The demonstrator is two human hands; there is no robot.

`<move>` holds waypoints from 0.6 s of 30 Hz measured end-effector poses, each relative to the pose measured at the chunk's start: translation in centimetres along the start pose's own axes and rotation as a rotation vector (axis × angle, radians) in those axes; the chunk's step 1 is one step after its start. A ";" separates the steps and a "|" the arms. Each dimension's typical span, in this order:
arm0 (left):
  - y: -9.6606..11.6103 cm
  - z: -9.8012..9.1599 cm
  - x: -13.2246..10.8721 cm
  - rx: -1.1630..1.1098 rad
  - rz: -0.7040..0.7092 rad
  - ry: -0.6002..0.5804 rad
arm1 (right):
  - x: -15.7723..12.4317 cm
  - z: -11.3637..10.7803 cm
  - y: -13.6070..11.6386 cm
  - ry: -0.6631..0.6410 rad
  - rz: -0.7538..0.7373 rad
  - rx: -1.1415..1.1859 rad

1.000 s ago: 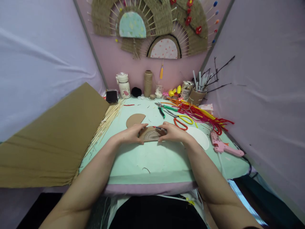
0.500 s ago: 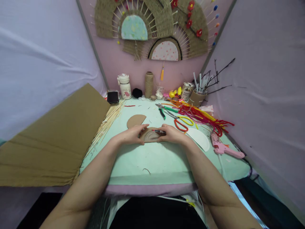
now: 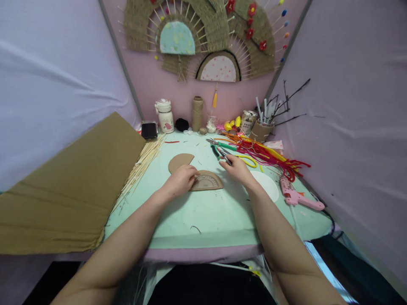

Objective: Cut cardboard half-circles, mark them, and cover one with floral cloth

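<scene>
My left hand point(image 3: 180, 179) rests with curled fingers on the left end of a brown cardboard half-circle point(image 3: 207, 182) that has a clear protractor lying on it, pressing it to the mint-green table point(image 3: 203, 216). My right hand point(image 3: 237, 166) is lifted away to the right and pinches a dark pen point(image 3: 224, 155), its tip pointing up and left. A second cardboard half-circle point(image 3: 179, 161) lies just behind my left hand.
Scissors with yellow and red handles point(image 3: 246, 161), green-handled pliers point(image 3: 219, 146), red pipe cleaners point(image 3: 270, 154), a white paper half-circle point(image 3: 267, 185) and a pink glue gun point(image 3: 295, 196) lie to the right. Bamboo skewers point(image 3: 141, 165) and a big cardboard sheet point(image 3: 70, 186) flank the left. Jars and twine stand at the back.
My right hand has come off the protractor and cardboard and moved back and to the right with the pen. My left hand stays on the cardboard.
</scene>
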State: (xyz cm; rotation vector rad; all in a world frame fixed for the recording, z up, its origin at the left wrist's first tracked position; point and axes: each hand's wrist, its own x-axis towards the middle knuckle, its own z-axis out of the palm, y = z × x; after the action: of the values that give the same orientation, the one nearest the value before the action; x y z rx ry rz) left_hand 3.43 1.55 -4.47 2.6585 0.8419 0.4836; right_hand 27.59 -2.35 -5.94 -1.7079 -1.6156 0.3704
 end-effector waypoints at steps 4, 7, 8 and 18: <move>0.4 0.0 -0.3 0.005 -0.032 -0.090 | -0.1 -0.1 -0.3 -0.015 0.044 -0.008; 0.3 0.0 -0.3 -0.015 -0.097 -0.057 | -0.3 -0.3 -0.5 -0.084 0.047 0.004; -0.1 0.0 -0.3 -0.013 -0.146 -0.007 | -0.4 -0.3 -0.6 -0.131 0.016 0.012; -5.3 -0.6 0.6 0.060 -0.614 0.178 | -2.3 2.2 -3.1 -0.501 -0.240 -0.122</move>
State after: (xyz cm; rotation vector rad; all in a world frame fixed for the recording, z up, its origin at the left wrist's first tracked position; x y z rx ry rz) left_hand 1.03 6.12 -5.79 2.2524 1.6629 0.5356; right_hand 23.54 -4.03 -5.97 -1.5597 -2.2188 0.6261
